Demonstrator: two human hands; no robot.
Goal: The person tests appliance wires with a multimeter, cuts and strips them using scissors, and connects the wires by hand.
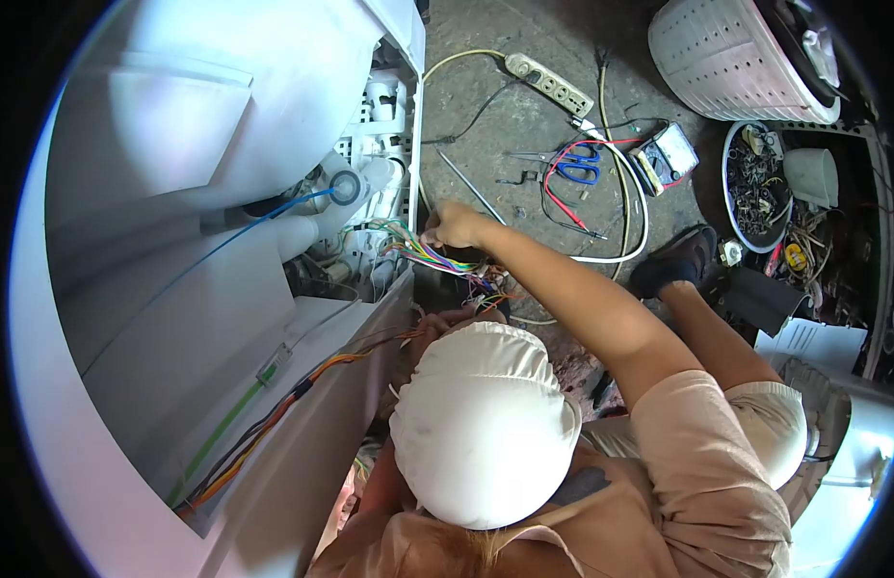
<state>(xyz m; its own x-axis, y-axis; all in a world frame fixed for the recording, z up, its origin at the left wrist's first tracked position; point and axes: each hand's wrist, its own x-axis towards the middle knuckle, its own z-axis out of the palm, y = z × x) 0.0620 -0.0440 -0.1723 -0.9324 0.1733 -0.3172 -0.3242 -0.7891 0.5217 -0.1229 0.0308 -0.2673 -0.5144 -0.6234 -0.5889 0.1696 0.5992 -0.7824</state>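
Observation:
Neither of my own hands is in view. Below the camera a person in a white cap [486,424] crouches beside an open white appliance [380,337], seen from above and behind. The person's right hand [455,226] reaches to a bundle of coloured wires [428,252] coming out of the appliance's side; its fingers are curled near them, and a firm grip cannot be made out. Lower down, the person's left hand [442,323] is partly hidden by the cap, close to the loose wire ends [486,281].
On the concrete floor lie a power strip [550,85], blue-handled scissors [579,166], a metal rod [471,186] and a multimeter [669,156] with leads. A tub of small metal parts [755,197] and a perforated white drum [726,58] stand at right. An orange-and-black wire harness [274,414] runs along the appliance.

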